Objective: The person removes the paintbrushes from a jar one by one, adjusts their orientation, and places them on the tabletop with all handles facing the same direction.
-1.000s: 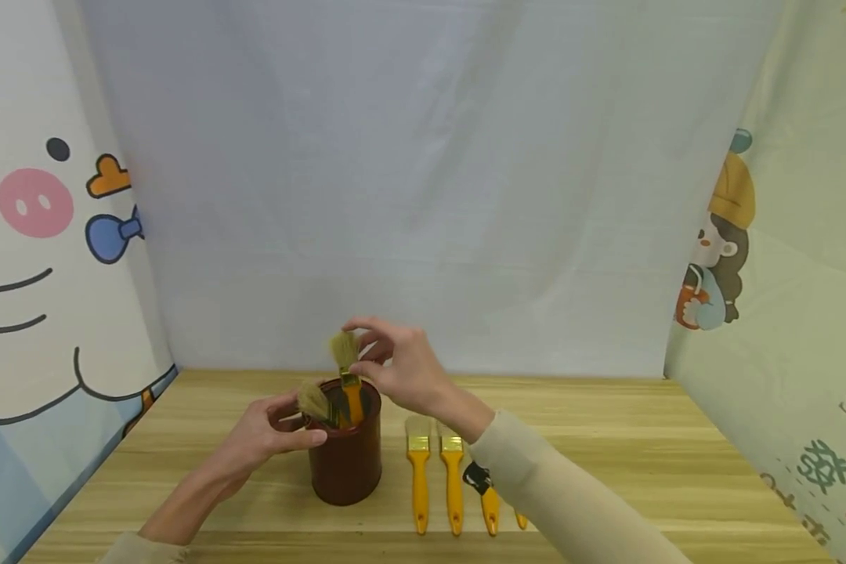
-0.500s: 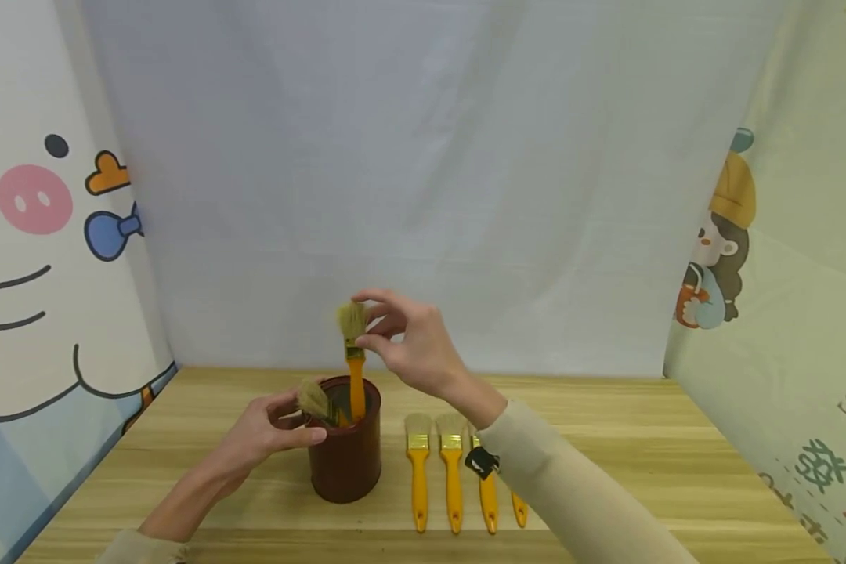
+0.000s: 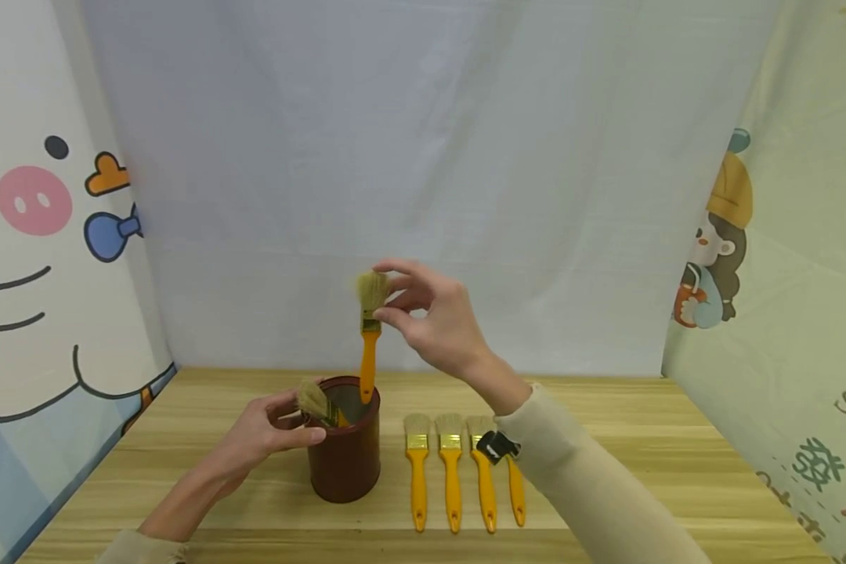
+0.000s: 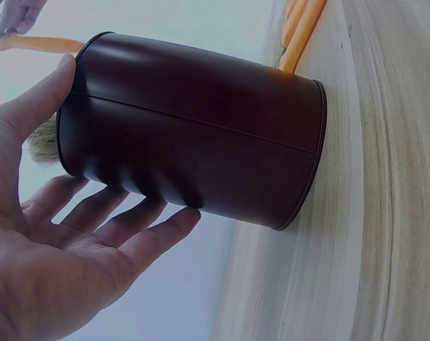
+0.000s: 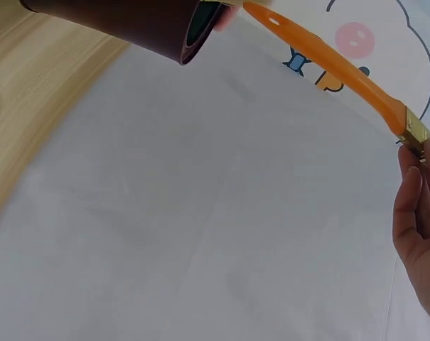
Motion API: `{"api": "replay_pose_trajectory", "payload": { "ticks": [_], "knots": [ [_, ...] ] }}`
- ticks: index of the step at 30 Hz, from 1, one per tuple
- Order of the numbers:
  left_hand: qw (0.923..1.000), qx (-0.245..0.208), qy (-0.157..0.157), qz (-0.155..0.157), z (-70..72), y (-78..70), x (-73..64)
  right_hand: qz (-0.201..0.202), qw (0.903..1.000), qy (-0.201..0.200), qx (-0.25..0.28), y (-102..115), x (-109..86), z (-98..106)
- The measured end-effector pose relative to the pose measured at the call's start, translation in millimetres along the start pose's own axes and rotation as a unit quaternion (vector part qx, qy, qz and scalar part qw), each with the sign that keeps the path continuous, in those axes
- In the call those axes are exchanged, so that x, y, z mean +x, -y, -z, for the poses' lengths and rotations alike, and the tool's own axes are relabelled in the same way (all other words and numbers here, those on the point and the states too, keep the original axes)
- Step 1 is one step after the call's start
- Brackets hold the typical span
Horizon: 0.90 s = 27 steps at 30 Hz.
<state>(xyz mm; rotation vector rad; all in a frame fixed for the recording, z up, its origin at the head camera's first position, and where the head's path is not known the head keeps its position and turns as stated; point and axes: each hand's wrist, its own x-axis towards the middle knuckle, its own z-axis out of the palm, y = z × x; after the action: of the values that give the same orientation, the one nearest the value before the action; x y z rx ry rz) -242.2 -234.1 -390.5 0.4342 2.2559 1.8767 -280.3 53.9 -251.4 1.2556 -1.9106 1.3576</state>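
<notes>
My right hand (image 3: 437,317) pinches a paintbrush (image 3: 369,356) by its metal ferrule, bristles up. The orange handle hangs down, its end overlapping the rim of a dark red-brown can (image 3: 345,468) in the head view. In the right wrist view the handle (image 5: 335,64) slants up from the fingers toward the can's mouth. My left hand (image 3: 264,429) holds the upright can from the left, thumb at the rim and fingers along the wall, as the left wrist view shows. Another paintbrush (image 3: 316,402) leans inside the can, bristles over the left rim, its handle mostly hidden.
Several orange-handled paintbrushes (image 3: 453,482) lie in a row on the wooden table (image 3: 627,470), right of the can. A black strap end (image 3: 497,446) from the right wrist overlaps them. A pale cloth (image 3: 536,196) hangs behind, with printed sheets at both sides.
My right hand has risen and moved right, drawing the paintbrush up out of the can. The left hand and the can have stayed in place.
</notes>
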Motion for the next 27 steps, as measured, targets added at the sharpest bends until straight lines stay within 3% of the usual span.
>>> {"api": "replay_pose_trajectory", "payload": {
  "ticks": [10, 16, 27],
  "knots": [
    [1.0000, -0.003, 0.002, -0.002, -0.1, 0.1, 0.2, -0.014, 0.9996, -0.011, -0.021, -1.5, -20.3, 28.1],
    [1.0000, -0.005, 0.002, 0.002, -0.4, 0.2, 0.3, -0.028, 0.9988, -0.004, -0.039, -10.4, -47.0, 41.4],
    [1.0000, 0.006, -0.003, 0.001, -1.1, -1.1, 0.7, -0.098, 0.9923, 0.000, -0.076, -28.9, -96.8, 67.0]
  ]
}}
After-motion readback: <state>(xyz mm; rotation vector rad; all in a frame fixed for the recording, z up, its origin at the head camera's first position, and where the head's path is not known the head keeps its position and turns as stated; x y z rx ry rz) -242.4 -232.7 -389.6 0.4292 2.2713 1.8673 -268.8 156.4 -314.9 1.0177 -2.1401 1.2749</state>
